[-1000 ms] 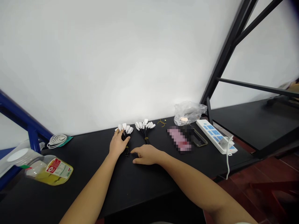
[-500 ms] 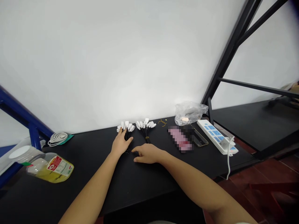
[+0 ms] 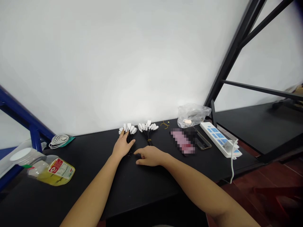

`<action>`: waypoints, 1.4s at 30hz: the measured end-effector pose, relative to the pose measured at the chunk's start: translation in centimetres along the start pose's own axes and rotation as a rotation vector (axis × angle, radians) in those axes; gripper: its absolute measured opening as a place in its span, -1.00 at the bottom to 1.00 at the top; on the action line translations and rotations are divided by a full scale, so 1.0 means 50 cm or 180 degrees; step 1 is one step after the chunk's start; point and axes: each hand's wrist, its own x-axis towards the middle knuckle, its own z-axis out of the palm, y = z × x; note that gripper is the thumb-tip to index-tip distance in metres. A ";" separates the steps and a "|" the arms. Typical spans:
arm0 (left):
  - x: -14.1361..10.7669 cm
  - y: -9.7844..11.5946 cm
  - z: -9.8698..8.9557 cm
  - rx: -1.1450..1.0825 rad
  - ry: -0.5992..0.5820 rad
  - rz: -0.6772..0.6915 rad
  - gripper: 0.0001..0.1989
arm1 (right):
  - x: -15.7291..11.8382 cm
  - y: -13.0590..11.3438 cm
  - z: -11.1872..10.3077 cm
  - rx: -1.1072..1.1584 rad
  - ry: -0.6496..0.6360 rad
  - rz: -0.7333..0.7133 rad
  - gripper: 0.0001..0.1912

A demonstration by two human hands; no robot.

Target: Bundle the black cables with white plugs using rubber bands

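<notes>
Two bundles of thin black stems or wires with white flat tips lie on the black table [image 3: 146,189], side by side near the wall. My left hand [image 3: 121,145] rests on the left bundle [image 3: 129,135], its fingers stretched over the white tips and its thumb out to the right. Beside it, my right hand [image 3: 151,156] lies low with index finger and thumb apart, pointing left; its other fingers are partly curled. It covers the lower end of the right bundle [image 3: 149,134], which has a yellow band around it. Small dark ends show below the left bundle.
To the left are a clear plastic jar [image 3: 52,170] with yellow contents and a coiled white cable [image 3: 58,140]. On the right lie loose yellow bands [image 3: 165,125], a plastic bag [image 3: 194,114], a blurred pink item [image 3: 182,142], a phone [image 3: 203,141] and a power strip [image 3: 220,138].
</notes>
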 end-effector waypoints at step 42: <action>-0.047 0.086 -0.006 0.0292 -0.0230 0.2377 -0.45 | -0.015 0.005 -0.040 0.1066 0.1006 0.0695 -0.85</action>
